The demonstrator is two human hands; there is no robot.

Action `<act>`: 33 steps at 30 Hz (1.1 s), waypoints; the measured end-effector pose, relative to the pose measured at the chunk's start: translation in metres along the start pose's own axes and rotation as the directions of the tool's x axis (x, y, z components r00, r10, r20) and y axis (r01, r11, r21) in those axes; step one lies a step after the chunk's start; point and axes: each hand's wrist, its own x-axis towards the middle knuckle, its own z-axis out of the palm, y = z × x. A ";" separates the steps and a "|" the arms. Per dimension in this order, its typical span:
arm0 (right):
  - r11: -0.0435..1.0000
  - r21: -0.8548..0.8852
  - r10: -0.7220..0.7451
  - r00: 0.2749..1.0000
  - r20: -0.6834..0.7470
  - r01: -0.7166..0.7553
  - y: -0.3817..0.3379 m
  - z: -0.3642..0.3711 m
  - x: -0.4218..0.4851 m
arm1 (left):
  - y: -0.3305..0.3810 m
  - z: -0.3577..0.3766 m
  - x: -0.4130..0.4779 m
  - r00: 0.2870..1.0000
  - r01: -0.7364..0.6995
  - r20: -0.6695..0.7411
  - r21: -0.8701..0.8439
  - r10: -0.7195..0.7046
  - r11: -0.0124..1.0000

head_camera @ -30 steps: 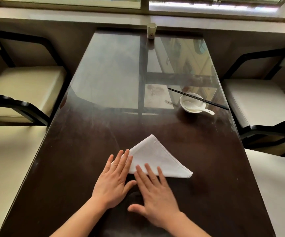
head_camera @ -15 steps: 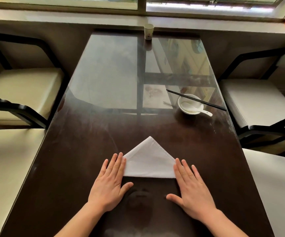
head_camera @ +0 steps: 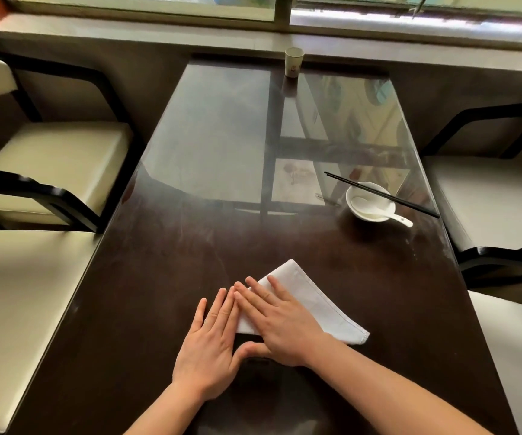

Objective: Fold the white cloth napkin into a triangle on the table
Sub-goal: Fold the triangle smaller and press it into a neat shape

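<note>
Right hand [head_camera: 280, 328] has swept from the napkin's right corner back leftward across the white cloth napkin [head_camera: 316, 304], now flat, fingers slightly spread, pressing the fold; left hand [head_camera: 211, 346] flat at its 9 o'clock edge, fingers together, likely anchoring the triangle on the near table [head_camera: 394, 309].

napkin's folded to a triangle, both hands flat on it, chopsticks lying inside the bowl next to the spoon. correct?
One thing is off. In the head view the chopsticks rest across the rim of the bowl, not inside it; only the spoon sits in the bowl. The rest holds: napkin is a triangle, with left hand and right hand flat on it.
</note>
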 end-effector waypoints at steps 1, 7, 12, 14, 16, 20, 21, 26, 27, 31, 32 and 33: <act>1.000 0.007 0.029 1.000 0.009 -0.029 0.004 0.004 0.002 | 0.000 0.001 0.000 1.000 0.002 -0.002 -0.002 -0.002 1.000; 0.945 0.058 0.319 0.947 0.042 -0.321 0.039 0.003 0.004 | 0.001 -0.001 0.001 1.000 0.017 0.017 0.008 -0.017 1.000; 0.901 0.078 0.425 0.904 0.041 -0.427 0.034 -0.006 0.006 | 0.002 -0.005 0.001 0.999 0.026 0.032 0.015 -0.026 1.000; 0.908 0.095 0.409 0.912 -0.007 -0.407 0.025 -0.009 0.006 | 0.002 -0.007 0.001 0.999 0.025 0.039 0.016 -0.026 1.000; 0.953 0.120 0.285 0.958 -0.041 -0.279 0.011 -0.006 0.008 | 0.001 -0.007 0.002 0.999 0.026 0.033 0.013 -0.027 1.000; 0.971 0.101 0.220 0.975 -0.017 -0.218 0.007 0.009 0.006 | 0.002 -0.004 0.001 0.999 0.025 0.035 0.014 -0.026 1.000; 0.958 0.086 0.275 0.961 -0.008 -0.273 0.017 0.009 0.004 | 0.002 -0.004 0.002 0.999 0.025 0.034 0.017 -0.025 1.000; 0.825 0.038 0.563 0.826 0.028 -0.564 0.057 0.002 -0.017 | 0.002 -0.006 0.000 0.999 0.027 0.046 0.027 -0.028 0.999; 0.812 0.038 0.582 0.813 0.018 -0.582 0.056 0.002 -0.022 | 0.002 -0.006 0.000 0.998 0.029 0.047 0.024 -0.030 0.999; 0.815 0.087 0.577 0.816 -0.035 -0.572 0.038 0.009 -0.048 | 0.003 -0.007 0.001 0.999 0.039 0.033 0.022 -0.040 0.999; 0.809 0.083 0.585 0.810 -0.024 -0.582 0.035 0.013 -0.058 | 0.003 -0.008 0.000 0.999 0.039 0.035 0.024 -0.040 0.999; 0.793 0.074 0.607 0.795 -0.011 -0.605 0.032 0.017 -0.068 | 0.003 -0.008 0.000 0.999 0.037 0.035 0.028 -0.038 0.999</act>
